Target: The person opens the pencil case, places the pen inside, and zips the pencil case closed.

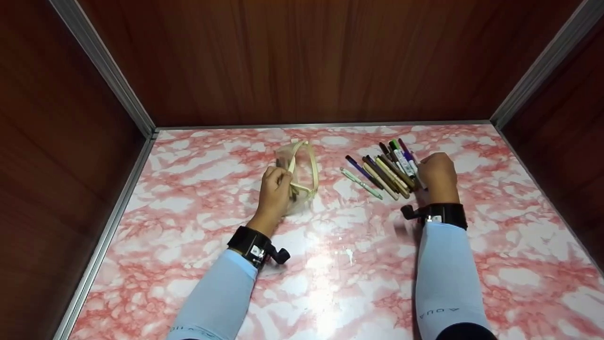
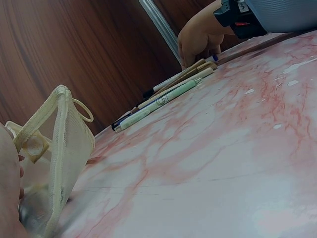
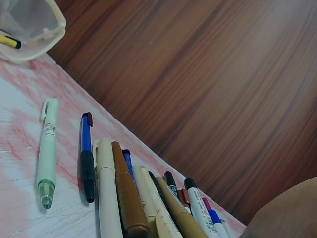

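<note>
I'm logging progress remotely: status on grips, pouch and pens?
Left grip holds pouch. Mouth open, yellow item inside. Right grip at pens, hold unclear. No obstruction seen.

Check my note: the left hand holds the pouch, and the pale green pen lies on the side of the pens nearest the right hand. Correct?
No: the pale green pen lies on the side farthest from the right hand, as the head view shows. The left hand does hold the pouch.

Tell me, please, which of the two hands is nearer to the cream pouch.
The left hand: its grip is on the left side of the pouch. The right hand is well to the pouch's right, beyond most of the pens.
</note>
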Motion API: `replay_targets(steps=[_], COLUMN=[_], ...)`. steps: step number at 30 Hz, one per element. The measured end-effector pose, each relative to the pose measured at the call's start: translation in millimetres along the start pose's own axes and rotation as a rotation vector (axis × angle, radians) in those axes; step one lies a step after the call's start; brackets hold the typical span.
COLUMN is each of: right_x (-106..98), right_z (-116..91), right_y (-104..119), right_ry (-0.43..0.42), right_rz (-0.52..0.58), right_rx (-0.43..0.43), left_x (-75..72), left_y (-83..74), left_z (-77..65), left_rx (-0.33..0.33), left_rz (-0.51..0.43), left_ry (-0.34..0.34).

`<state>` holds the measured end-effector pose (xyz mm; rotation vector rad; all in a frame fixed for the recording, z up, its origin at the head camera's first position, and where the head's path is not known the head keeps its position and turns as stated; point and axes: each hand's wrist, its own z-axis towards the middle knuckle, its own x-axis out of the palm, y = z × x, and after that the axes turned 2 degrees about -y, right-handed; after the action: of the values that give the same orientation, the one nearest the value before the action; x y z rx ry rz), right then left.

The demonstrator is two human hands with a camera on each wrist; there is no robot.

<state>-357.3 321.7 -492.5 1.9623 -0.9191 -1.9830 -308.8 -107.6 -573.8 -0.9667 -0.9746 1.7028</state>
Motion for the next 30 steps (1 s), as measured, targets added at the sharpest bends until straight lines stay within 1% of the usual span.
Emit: replay_targets(steps=[2,3,5,8,9,10,14,19,23,25,30], right_x=[-1.0,-1.7,-3.5,-7.3,-8.5,-9.5,-12.7,-12.1,-10.5,-9.0,-7.9], right_z=[0.4,0.4,1.0,0.7,0.4,0.3,-1.1,-3.0,-4.4,-4.9,-5.4], right_y=[1.0,2.1,3.8,8.2,9.9,11.6,20.3,31.8,38.3,40.5,46.7], right_ry=[0.002,-0.001,-0.005,-0.017,-0.027,-0.036,-0.078,-0.115,-0.163,-0.17,-0.166], right_rz=[0.004,0.003,0.013,0.043,0.057,0.072,0.178,0.337,0.358,0.367,0.421], right_rx=[0.012,0.017,0.033,0.052,0.054,0.053,0.018,-0.029,-0.095,-0.118,-0.119], left_x=[0.0,0.0,0.8,3.3,4.1,4.9,6.1,5.7,5.1,4.4,3.1], left_y=[0.2,0.6,5.0,16.9,21.0,24.5,30.8,29.7,26.5,24.0,19.2], left_z=[0.0,0.1,1.5,4.8,5.9,6.6,7.7,7.4,6.8,6.0,5.3], left_rx=[0.011,0.006,-0.001,-0.007,-0.007,0.005,0.023,0.004,-0.008,-0.018,-0.036], left_rz=[0.003,0.004,0.016,0.043,0.054,0.062,0.06,0.048,0.037,0.037,0.052], left_ry=[-0.001,0.001,0.004,0.004,0.003,0.001,-0.002,0.003,0.005,0.013,0.022])
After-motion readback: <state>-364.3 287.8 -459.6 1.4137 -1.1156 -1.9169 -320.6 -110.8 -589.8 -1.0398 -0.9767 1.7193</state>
